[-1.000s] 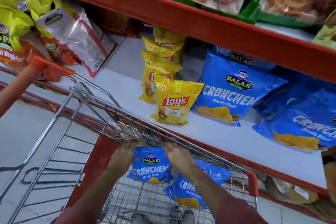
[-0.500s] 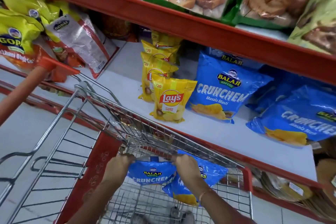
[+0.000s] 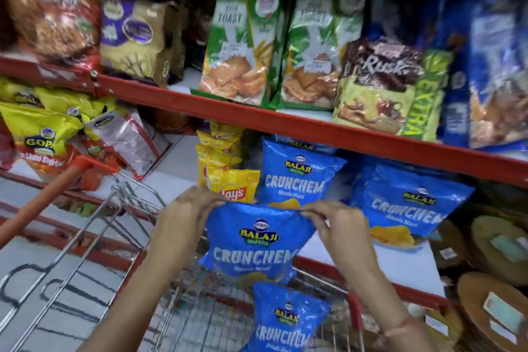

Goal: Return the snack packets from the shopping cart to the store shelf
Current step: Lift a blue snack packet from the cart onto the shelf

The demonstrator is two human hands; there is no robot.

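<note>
A blue Balaji Crunchem packet (image 3: 257, 243) hangs upright above the wire shopping cart (image 3: 125, 208), level with the white middle shelf (image 3: 400, 266). My left hand (image 3: 185, 214) pinches its top left corner and my right hand (image 3: 340, 223) pinches its top right corner. A second blue Crunchem packet (image 3: 285, 323) lies in the cart below it. On the shelf behind stand two more blue Crunchem packets (image 3: 297, 174) (image 3: 408, 203) and a row of yellow Lay's packets (image 3: 231, 183).
The cart's orange handle (image 3: 43, 203) runs along the left. A red-edged upper shelf (image 3: 285, 117) carries toast and rusk packs. Yellow Gopal packets (image 3: 37, 134) fill the left of the middle shelf. Round brown packs (image 3: 491, 308) sit lower right.
Both hands have lifted the blue packet up out of the cart to shelf height. The view has tilted upward, showing the upper shelf.
</note>
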